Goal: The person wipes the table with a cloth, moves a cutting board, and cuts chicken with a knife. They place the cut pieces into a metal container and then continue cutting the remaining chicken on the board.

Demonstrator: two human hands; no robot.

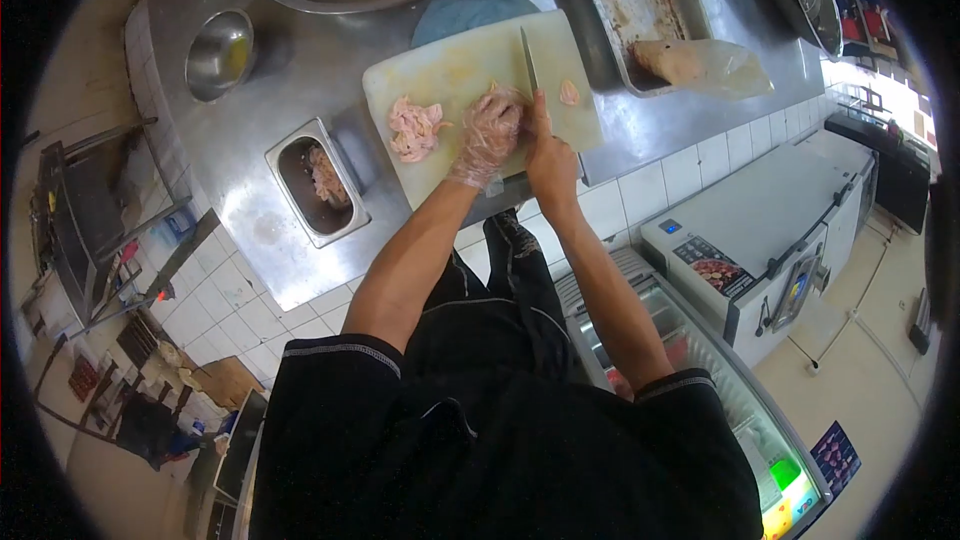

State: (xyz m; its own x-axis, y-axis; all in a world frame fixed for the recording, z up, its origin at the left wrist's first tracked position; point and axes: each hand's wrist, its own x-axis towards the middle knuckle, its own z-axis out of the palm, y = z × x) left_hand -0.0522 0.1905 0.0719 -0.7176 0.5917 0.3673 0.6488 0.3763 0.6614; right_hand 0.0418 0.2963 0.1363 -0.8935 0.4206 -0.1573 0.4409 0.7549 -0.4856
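Observation:
My left hand (492, 133), in a clear plastic glove, is closed with bent fingers on the white cutting board (455, 73), just left of the knife. Whatever lies under its fingers is mostly hidden. My right hand (548, 155) is bare and wrapped round the handle of a knife (529, 58), whose blade points away from me over the board. A pile of pale pink raw meat (415, 129) rests at the board's left side. One small slice of meat (569, 92) lies to the right of the blade.
Left of the board are a metal container (275, 161) with meat inside and a small steel bowl (206, 80). A large basin (300, 2) and a blue-green cloth (465, 8) lie beyond. At right, a plastic bag (738, 70) overlaps a stained tray (598, 15).

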